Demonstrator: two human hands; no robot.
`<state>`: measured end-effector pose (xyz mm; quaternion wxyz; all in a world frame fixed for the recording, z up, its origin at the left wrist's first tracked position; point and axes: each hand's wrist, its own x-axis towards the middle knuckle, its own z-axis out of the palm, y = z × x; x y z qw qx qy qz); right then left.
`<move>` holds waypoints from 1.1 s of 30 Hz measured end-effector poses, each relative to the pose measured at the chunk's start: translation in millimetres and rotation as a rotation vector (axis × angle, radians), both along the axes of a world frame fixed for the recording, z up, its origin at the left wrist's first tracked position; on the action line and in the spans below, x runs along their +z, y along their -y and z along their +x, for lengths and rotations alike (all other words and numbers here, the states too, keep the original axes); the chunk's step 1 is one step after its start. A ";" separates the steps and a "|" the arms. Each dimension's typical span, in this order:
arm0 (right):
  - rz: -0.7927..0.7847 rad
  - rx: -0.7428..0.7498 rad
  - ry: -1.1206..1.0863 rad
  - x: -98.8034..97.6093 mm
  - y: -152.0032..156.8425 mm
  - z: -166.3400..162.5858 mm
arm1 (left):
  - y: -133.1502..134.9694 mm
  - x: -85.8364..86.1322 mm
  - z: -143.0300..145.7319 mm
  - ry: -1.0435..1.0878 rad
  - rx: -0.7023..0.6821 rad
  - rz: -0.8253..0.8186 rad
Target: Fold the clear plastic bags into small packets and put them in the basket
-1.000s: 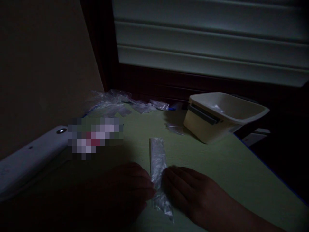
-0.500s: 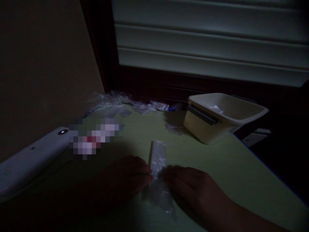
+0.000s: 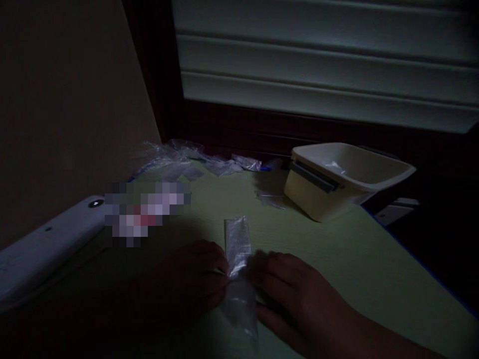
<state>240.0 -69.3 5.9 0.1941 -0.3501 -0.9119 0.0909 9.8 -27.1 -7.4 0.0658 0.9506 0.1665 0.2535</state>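
A narrow folded strip of clear plastic bag (image 3: 237, 244) lies on the pale green table (image 3: 337, 249), running away from me. My left hand (image 3: 190, 279) pinches its left side at the middle. On the other side my right hand (image 3: 292, 294) presses on the strip with curled fingers. The near end of the plastic (image 3: 239, 314) bulges loosely between the two hands. The scene is very dark, so fine finger detail is hard to make out.
A cream plastic tub (image 3: 344, 177) stands at the back right. Crumpled clear plastic bags (image 3: 179, 157) lie along the back left edge. A white elongated device (image 3: 48, 244) lies at the left. The table's blue edge (image 3: 411, 254) runs down the right.
Both hands have shifted slightly left with the strip. The far end of the plastic is shorter and the near part has bunched up between the hands.
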 end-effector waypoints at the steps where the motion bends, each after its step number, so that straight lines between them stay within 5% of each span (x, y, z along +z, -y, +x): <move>1: -0.021 -0.002 -0.001 0.0 -0.4 0.2 | -0.4 -0.9 -0.7 0.005 -0.004 -0.012; 22: -0.161 -0.058 -0.346 -7.9 -10.1 -8.6 | -6.1 -6.5 -1.4 0.138 -0.008 -0.313; 33: -0.391 -0.179 -0.436 -8.0 -10.4 -11.2 | -8.5 -10.7 3.3 0.220 0.045 -0.322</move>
